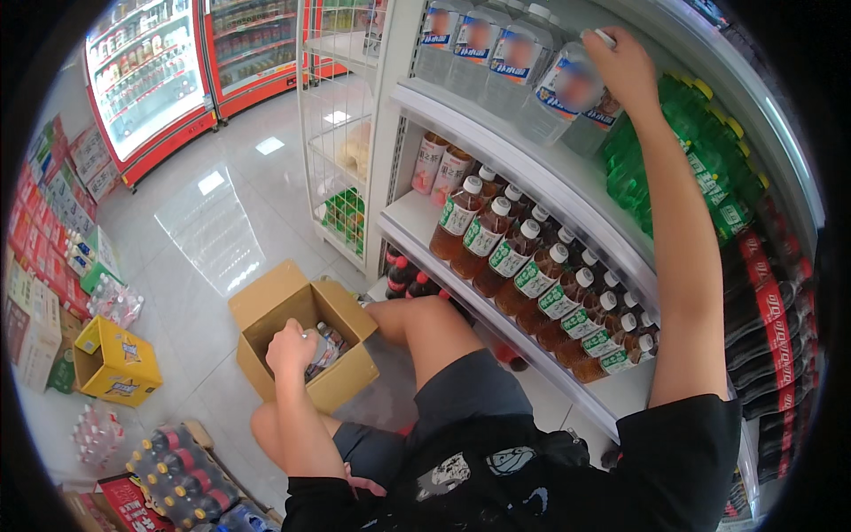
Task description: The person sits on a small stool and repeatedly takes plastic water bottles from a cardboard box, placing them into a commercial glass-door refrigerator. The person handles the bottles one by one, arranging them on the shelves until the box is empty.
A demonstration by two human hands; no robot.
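Observation:
My right hand (621, 63) is closed around the white cap of a clear plastic bottle (570, 83) with a blue and orange label, which leans at the end of a row of like bottles (522, 50) on the upper shelf. Down at the left, my left hand (291, 347) reaches into an open cardboard box (342, 394) on the floor and grips the top of a clear bottle (324, 351). Another clear bottle (339, 338) lies beside it in the box.
The shelf below holds rows of brown tea bottles (512, 256) with white caps. Green bottles (691, 153) and dark cola bottles (764, 332) stand at the right. A wire rack (337, 143), a yellow carton (129, 362), shrink-wrapped bottles (183, 472) and stacked cartons (43, 233) are at the left.

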